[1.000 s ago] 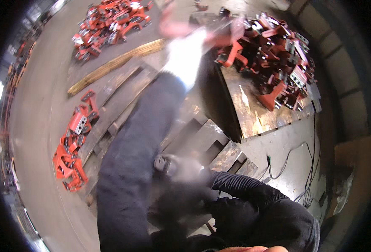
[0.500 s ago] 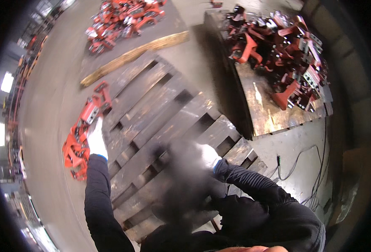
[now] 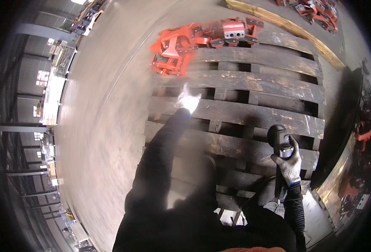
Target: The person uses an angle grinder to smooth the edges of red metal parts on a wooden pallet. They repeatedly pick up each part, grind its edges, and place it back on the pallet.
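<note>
My right hand [image 3: 291, 167], in a pale knit glove with a darker palm, is wrapped around a black angle grinder [image 3: 280, 145]. Its round head points away from me, above the slats of a dark wooden pallet [image 3: 252, 108]. My left hand [image 3: 189, 102], gloved in white and washed out by glare, reaches over the pallet's left part with fingers apart and nothing visible in them. Beyond it lie orange-red metal brackets [image 3: 175, 48] in a cluster at the pallet's far left corner. A red block with round holes [image 3: 233, 29] sits among them to the right.
A long wooden beam [image 3: 286, 26] lies past the pallet's far edge, with more red metal parts [image 3: 317, 12] behind it. On the right, another wooden platform [image 3: 332, 197] carries a heap of dark red parts [image 3: 364, 168]. Concrete floor [image 3: 105, 138] stretches along the left.
The view has swung left, so the pallet and brackets appear farther right. My left hand has come away from the brackets. The grinder in my right hand, blurred before, now shows clearly.
</note>
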Demonstrator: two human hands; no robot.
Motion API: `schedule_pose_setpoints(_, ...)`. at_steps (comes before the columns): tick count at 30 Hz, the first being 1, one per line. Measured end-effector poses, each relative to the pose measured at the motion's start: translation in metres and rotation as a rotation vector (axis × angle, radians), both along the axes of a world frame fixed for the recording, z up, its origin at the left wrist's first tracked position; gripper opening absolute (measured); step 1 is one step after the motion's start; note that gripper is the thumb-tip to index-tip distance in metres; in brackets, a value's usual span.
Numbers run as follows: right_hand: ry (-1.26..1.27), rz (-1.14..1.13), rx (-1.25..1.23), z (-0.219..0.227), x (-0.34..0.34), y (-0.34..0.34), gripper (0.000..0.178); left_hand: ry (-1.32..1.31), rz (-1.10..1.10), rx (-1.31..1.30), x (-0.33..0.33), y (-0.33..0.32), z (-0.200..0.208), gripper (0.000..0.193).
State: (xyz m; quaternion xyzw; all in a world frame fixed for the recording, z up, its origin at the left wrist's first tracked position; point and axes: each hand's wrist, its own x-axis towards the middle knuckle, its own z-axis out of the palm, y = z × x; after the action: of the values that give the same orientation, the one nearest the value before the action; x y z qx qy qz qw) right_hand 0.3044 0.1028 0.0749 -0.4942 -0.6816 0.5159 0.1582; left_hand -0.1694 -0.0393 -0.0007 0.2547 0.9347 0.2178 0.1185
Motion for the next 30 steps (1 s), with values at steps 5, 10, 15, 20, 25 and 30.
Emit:
schedule_pose_setpoints(5, 0.013, -0.017, -0.118, -0.001, -0.022, 0.016, 0.092, 0.241, -0.086, 0.051, -0.025, 0.049, 0.022, 0.073)
schedule_pose_setpoints(10, 0.083, -0.018, -0.207, -0.010, -0.044, 0.028, 0.093, 0.316, -0.138, 0.168, -0.155, 0.103, 0.054, 0.055)
schedule_pose_setpoints(15, 0.084, -0.049, -0.137, -0.031, -0.054, 0.038, 0.100, 0.210, -0.103, -0.444, -0.214, 0.179, 0.085, 0.038)
schedule_pose_setpoints(20, -0.025, -0.035, -0.071, -0.030, -0.056, 0.044, 0.100, -0.988, 0.280, 0.405, -0.255, 0.196, 0.052, 0.056)
schedule_pose_setpoints(25, -0.073, -0.041, -0.070, -0.004, -0.056, 0.044, 0.094, -1.024, 0.054, 0.887, -0.281, 0.200, 0.016, 0.050)
schedule_pose_setpoints(30, -0.077, -0.085, -0.117, 0.003, -0.044, 0.042, 0.092, -1.090, 0.246, 1.115, -0.242, 0.173, 0.042, 0.048)
